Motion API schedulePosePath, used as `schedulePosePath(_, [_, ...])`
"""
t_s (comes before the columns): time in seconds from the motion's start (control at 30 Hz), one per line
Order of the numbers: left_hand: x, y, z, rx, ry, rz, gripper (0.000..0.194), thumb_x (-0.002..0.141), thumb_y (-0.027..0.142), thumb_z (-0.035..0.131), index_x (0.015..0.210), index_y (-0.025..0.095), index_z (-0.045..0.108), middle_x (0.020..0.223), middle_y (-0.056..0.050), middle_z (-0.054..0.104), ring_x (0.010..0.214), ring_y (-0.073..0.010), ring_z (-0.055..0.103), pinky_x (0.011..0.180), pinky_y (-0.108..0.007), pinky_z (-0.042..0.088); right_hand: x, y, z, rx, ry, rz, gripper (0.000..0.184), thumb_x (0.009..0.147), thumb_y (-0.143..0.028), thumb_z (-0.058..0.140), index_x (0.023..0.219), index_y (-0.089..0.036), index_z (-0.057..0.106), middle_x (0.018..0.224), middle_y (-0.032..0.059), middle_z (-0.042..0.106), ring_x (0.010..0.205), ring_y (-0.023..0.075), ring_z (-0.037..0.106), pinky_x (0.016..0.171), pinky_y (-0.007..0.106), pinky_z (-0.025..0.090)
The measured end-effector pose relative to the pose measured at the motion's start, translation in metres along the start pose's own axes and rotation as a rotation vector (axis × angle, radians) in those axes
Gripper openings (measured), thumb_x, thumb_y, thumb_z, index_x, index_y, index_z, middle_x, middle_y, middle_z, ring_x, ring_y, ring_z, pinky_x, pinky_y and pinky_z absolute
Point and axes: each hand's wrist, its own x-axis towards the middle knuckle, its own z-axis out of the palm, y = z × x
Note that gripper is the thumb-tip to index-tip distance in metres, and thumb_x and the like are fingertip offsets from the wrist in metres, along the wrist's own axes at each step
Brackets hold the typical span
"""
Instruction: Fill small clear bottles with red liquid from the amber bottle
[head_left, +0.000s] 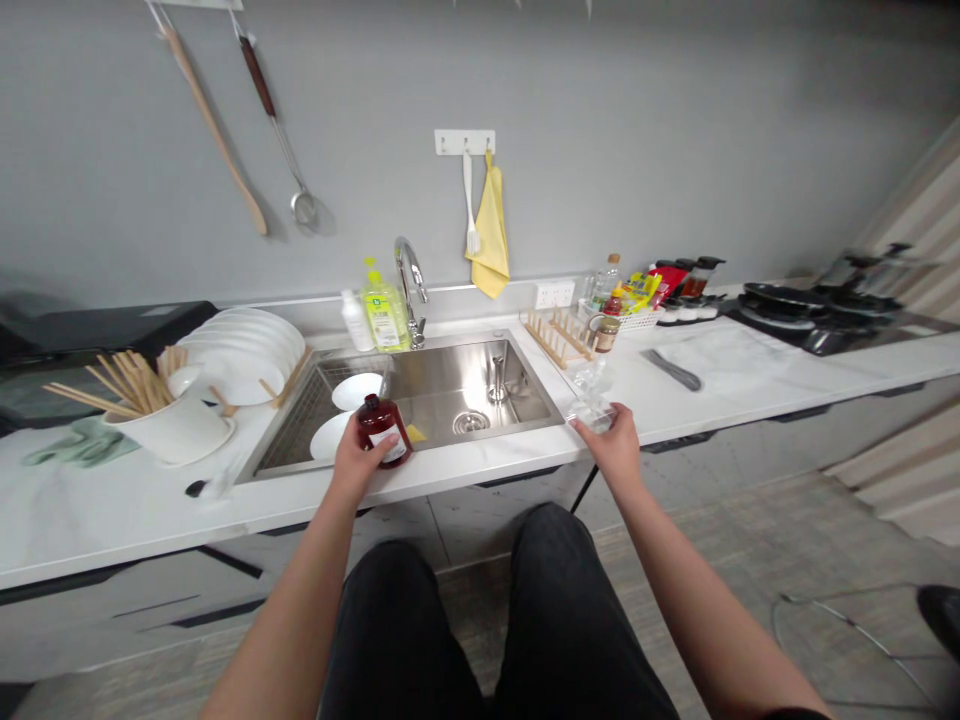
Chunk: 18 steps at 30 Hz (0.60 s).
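Note:
At the sink's front edge, my left hand (358,455) is wrapped round a dark red-brown bottle (387,428) with a white label. The bottle stands upright, its narrow neck showing no cap or pump. Over the counter right of the sink, my right hand (611,440) has its thumb and fingers closed on a clear plastic piece (589,408), whose exact kind I cannot make out. Behind the bottle, white bowls (357,390) sit in the left part of the steel sink (442,372).
Left of the sink are a pot of chopsticks (176,428) and racked white plates (244,345). A faucet (409,285) and green soap bottle (384,312) stand behind it. Rightward are a wooden rack (559,338), a condiment basket (637,318), a dark grey utensil (671,370) and a stove (832,330).

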Motion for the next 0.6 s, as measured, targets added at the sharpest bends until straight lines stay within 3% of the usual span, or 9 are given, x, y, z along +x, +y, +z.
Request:
schedulePosePath(0.13, [-0.001, 0.001, 0.001, -0.046, -0.017, -0.009, 0.087, 0.075, 0.062, 0.096, 0.144, 0.02, 0.065, 0.135, -0.016, 0.08, 0.123, -0.0364, 0.079, 0.11, -0.051, 0.062, -0.016, -0.009, -0.006, 0.009, 0.114, -0.136, 0.108, 0.085, -0.078, 0.084, 0.16, -0.009, 0.05, 0.152, 0.0308, 0.063, 0.14, 0.0461, 0.063, 0.119, 0.064, 0.053])
schedulePosePath(0.23, [-0.003, 0.004, 0.001, -0.064, -0.024, -0.005, 0.089, 0.075, 0.063, 0.096, 0.145, 0.02, 0.063, 0.138, -0.017, 0.079, 0.125, -0.0365, 0.078, 0.109, -0.051, 0.063, -0.041, -0.027, -0.013, 0.014, 0.207, -0.284, 0.078, 0.097, -0.062, 0.08, 0.153, -0.013, 0.057, 0.148, 0.0286, 0.066, 0.145, 0.0467, 0.061, 0.126, 0.069, 0.047])
schedulePosePath(0.3, [-0.007, 0.008, -0.001, -0.082, -0.022, 0.003, 0.09, 0.075, 0.065, 0.095, 0.146, 0.021, 0.062, 0.14, -0.017, 0.078, 0.126, -0.0366, 0.078, 0.109, -0.051, 0.063, -0.063, -0.042, -0.014, 0.056, 0.136, -0.374, 0.052, 0.102, -0.048, 0.074, 0.144, -0.019, 0.063, 0.139, 0.0236, 0.071, 0.138, 0.044, 0.066, 0.123, 0.068, 0.051])
schedulePosePath(0.37, [-0.015, 0.012, -0.004, -0.095, -0.028, 0.022, 0.09, 0.075, 0.067, 0.094, 0.145, 0.021, 0.061, 0.14, -0.017, 0.077, 0.126, -0.0366, 0.078, 0.109, -0.051, 0.063, -0.086, -0.056, -0.012, 0.124, -0.035, -0.474, 0.036, 0.103, -0.037, 0.071, 0.136, -0.026, 0.068, 0.133, 0.0188, 0.076, 0.131, 0.0415, 0.07, 0.119, 0.066, 0.056])
schedulePosePath(0.47, [-0.032, 0.02, -0.008, -0.071, -0.086, 0.054, 0.09, 0.074, 0.063, 0.097, 0.145, 0.021, 0.061, 0.139, -0.017, 0.077, 0.125, -0.037, 0.078, 0.11, -0.053, 0.062, -0.115, -0.066, -0.004, 0.203, -0.22, -0.542, 0.03, 0.101, -0.029, 0.071, 0.131, -0.031, 0.072, 0.129, 0.0146, 0.079, 0.124, 0.0398, 0.075, 0.111, 0.065, 0.062])
schedulePosePath(0.6, [-0.048, 0.027, -0.009, -0.04, -0.149, 0.04, 0.093, 0.073, 0.056, 0.1, 0.149, 0.022, 0.059, 0.14, -0.016, 0.077, 0.125, -0.0373, 0.077, 0.106, -0.051, 0.064, -0.132, -0.072, 0.006, 0.253, -0.278, -0.507, 0.026, 0.102, -0.028, 0.069, 0.128, -0.032, 0.075, 0.125, 0.013, 0.081, 0.119, 0.0393, 0.078, 0.105, 0.065, 0.065])
